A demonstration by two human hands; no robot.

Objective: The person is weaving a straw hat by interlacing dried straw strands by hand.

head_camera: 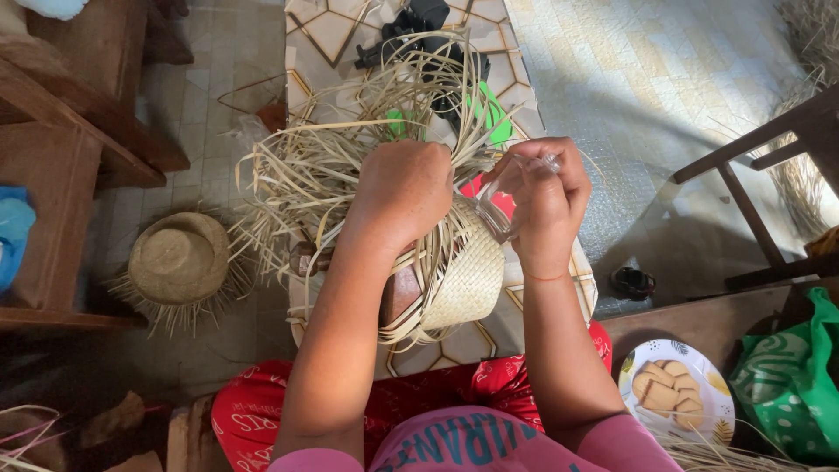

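Observation:
My left hand (404,190) rests closed on top of a half-woven straw hat (468,284), pressing down a bundle of loose pale straw strips (306,170) that fan out to the left and away from me. The woven crown sits over a brown wooden mould (398,297). My right hand (546,197) is just right of the hat, fingers pinched around a small clear glass (500,214) held against the weave. The work stands on a small patterned table (328,31) in front of my lap.
A finished straw hat (179,262) lies on the tiled floor at left beside wooden furniture (61,149). A dark wooden chair (769,175) stands at right. A plate of biscuits (675,393) and a green bag (791,376) sit at lower right. Black and green objects (419,26) lie at the table's far end.

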